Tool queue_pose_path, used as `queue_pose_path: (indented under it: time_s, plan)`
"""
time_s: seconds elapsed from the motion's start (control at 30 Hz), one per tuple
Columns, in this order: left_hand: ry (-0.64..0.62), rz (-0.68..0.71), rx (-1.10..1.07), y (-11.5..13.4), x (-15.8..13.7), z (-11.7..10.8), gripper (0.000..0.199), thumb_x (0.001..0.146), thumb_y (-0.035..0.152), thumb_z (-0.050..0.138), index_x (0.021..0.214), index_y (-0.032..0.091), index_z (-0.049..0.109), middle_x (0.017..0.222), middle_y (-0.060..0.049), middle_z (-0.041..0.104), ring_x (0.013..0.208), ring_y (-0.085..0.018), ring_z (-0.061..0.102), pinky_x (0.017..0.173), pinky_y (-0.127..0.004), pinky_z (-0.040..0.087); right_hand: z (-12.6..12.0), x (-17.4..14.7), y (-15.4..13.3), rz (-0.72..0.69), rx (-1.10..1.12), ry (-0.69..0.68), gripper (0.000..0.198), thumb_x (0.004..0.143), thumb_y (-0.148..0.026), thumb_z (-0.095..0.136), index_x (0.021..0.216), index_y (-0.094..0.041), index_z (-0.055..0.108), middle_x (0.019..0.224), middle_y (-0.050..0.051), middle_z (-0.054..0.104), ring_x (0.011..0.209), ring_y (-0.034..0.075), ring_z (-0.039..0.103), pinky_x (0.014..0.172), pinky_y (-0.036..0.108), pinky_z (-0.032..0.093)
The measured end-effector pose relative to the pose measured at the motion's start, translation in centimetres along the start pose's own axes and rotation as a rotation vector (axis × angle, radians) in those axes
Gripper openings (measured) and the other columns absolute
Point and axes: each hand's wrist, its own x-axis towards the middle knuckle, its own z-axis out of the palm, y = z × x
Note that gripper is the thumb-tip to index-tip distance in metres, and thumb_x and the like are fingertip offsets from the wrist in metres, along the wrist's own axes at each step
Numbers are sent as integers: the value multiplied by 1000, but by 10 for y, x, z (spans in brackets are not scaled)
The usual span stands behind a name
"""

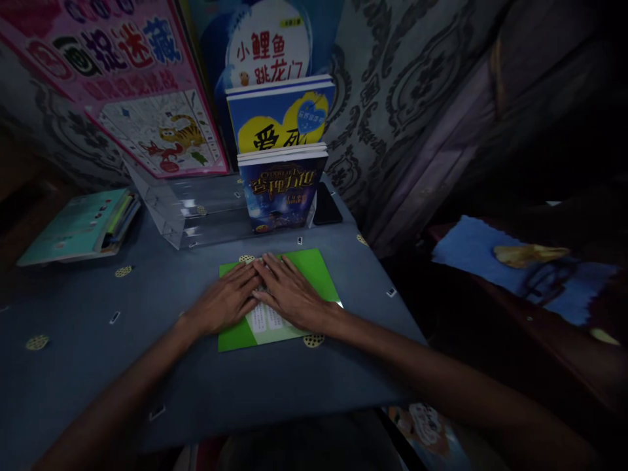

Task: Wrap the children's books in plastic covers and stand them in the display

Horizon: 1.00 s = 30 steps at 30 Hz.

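Note:
A thin green book (pixel 235 339) with pale text panels lies flat on the blue-grey tabletop in front of me. My left hand (pixel 228 296) rests flat on its left side, fingers stretched toward the far edge. Across the middle and right of the cover lies my right hand (pixel 289 293), palm down with the fingers extended. The two hands meet near the centre, their fingertips touching or slightly overlapping. Both cover much of the book's printing. Just beyond, a dark blue book (pixel 279 196) stands upright at the front of a row in a clear acrylic holder (pixel 216 219).
Behind stand a blue-and-yellow book (pixel 245 121), a tall blue book (pixel 220 39) and a large pink book (pixel 122 85). A black phone (pixel 326 206) lies beside the holder. Stacked books (pixel 78 226) sit on the left. The table (pixel 196 405) ends at right; a blue cloth (pixel 471 245) lies beyond.

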Motion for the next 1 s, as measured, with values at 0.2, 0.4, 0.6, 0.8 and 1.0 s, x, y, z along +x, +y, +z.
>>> queue_pose_path:
  time_s: [0.2, 0.4, 0.6, 0.8, 1.0]
  plan:
    - [53, -45, 1, 2, -3, 8, 56, 107, 43, 36, 158, 19, 33, 161, -12, 41, 152, -25, 35, 126, -50, 32, -4, -15, 13, 3, -48, 2, 77, 105, -60, 29, 156, -4, 33, 161, 25, 36, 155, 33, 25, 126, 56, 25]
    - [51, -30, 13, 3, -3, 4, 55, 108, 42, 35, 158, 18, 32, 161, -12, 41, 152, -24, 34, 125, -48, 33, -16, -38, 34, 130, -129, 23, 70, 106, -55, 31, 157, -9, 34, 162, 22, 38, 155, 31, 28, 125, 58, 23]
    - [10, -39, 30, 4, -1, -1, 55, 108, 43, 33, 156, 16, 35, 161, -12, 41, 152, -24, 34, 125, -47, 34, -25, -49, 41, 285, -216, 16, 66, 106, -51, 31, 155, -8, 39, 161, 20, 39, 153, 31, 32, 123, 58, 24]
    - [-30, -64, 108, 17, 10, 1, 61, 107, 51, 31, 150, 10, 44, 159, -18, 44, 151, -27, 37, 125, -48, 31, -19, -49, 42, 250, -274, 75, 62, 106, -49, 28, 151, -10, 45, 158, 20, 45, 150, 32, 37, 120, 60, 27]
    - [-11, -126, 175, 21, 3, 3, 60, 109, 48, 25, 150, 8, 43, 158, -18, 45, 150, -25, 39, 123, -45, 34, -17, -50, 46, 229, -308, 91, 64, 106, -50, 28, 150, -7, 45, 157, 21, 45, 148, 33, 40, 118, 60, 31]
